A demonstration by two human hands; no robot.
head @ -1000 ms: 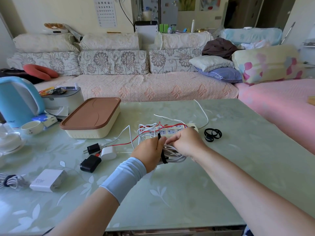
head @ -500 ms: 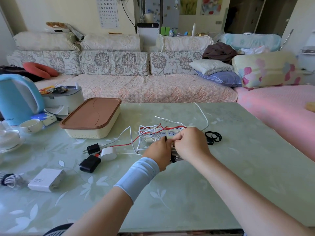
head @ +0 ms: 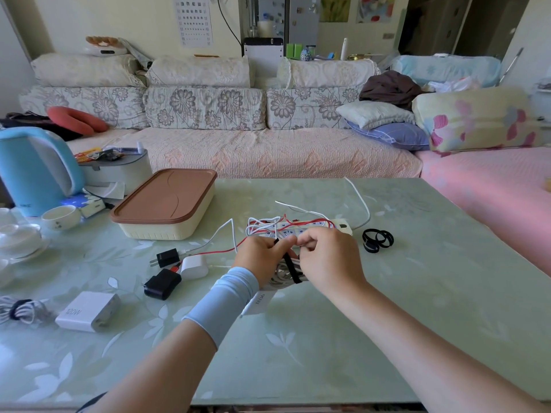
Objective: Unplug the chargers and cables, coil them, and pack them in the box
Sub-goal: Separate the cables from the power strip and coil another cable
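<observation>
My left hand and my right hand meet over a coiled white cable at the table's middle. Both pinch a black strap that wraps the coil. A white charger hangs from the coil under my left wrist. Behind the hands lies a white power strip with red and white cables tangled over it. The cream box with a brown lid stands shut at the left.
Two black plugs, a small white adapter and a large white charger lie left of the hands. A tied cable bundle sits at the left edge. Black straps lie at the right. Blue kettle and cups stand far left.
The hands have kept working the black strap round the coil; the white charger now shows below my left wrist.
</observation>
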